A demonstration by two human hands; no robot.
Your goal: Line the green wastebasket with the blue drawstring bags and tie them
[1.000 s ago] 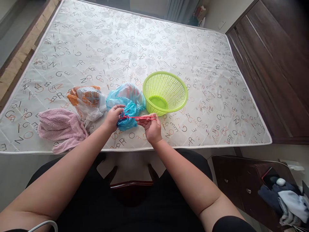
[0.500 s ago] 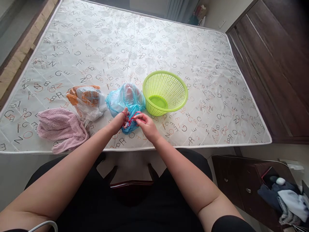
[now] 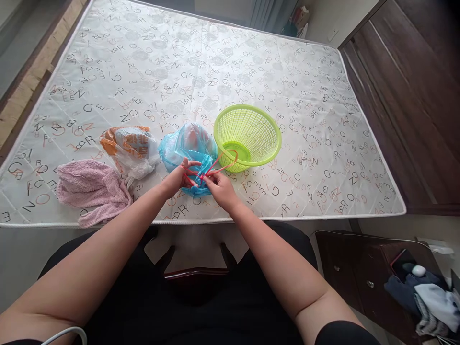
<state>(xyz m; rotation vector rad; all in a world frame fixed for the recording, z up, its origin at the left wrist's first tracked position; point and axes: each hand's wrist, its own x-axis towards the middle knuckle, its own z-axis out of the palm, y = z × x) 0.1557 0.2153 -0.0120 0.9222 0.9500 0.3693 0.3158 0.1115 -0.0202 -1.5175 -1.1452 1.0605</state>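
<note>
Red cord now loops rightward; right hand grip clamped on it; left hand grip apart, cord across it; blue bag work seemingly unfinished.

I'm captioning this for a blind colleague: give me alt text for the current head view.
A person's right hand pinches a red string that reaches to the left hand, over a blue plastic bag on a letter-printed mattress. A green basket stands right of that bag; a white-and-orange bag and pink cloth lie left.
</note>
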